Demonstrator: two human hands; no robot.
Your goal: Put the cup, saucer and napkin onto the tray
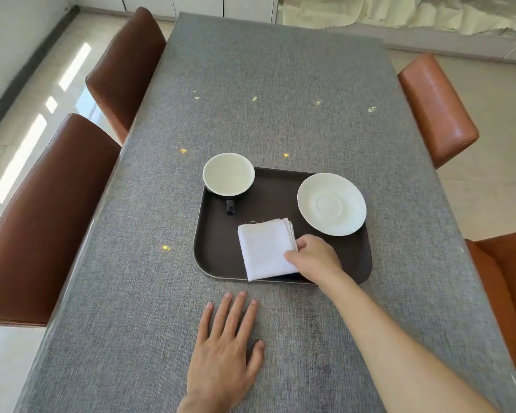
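Observation:
A dark brown tray (268,198) lies in the middle of the grey table. On its far left corner stands a black cup (228,174) with a pale inside, handle pointing toward me. A white saucer (331,204) rests on the tray's far right part. A folded white napkin (264,251) lies on the tray's near side, its near corner over the rim. My right hand (316,257) pinches the napkin's right edge. My left hand (224,350) lies flat on the table in front of the tray, fingers spread, holding nothing.
The table (265,84) is covered with grey cloth. Two brown leather chairs (48,216) stand along its left side and two orange ones (435,111) along its right. Pale floor tiles surround the table.

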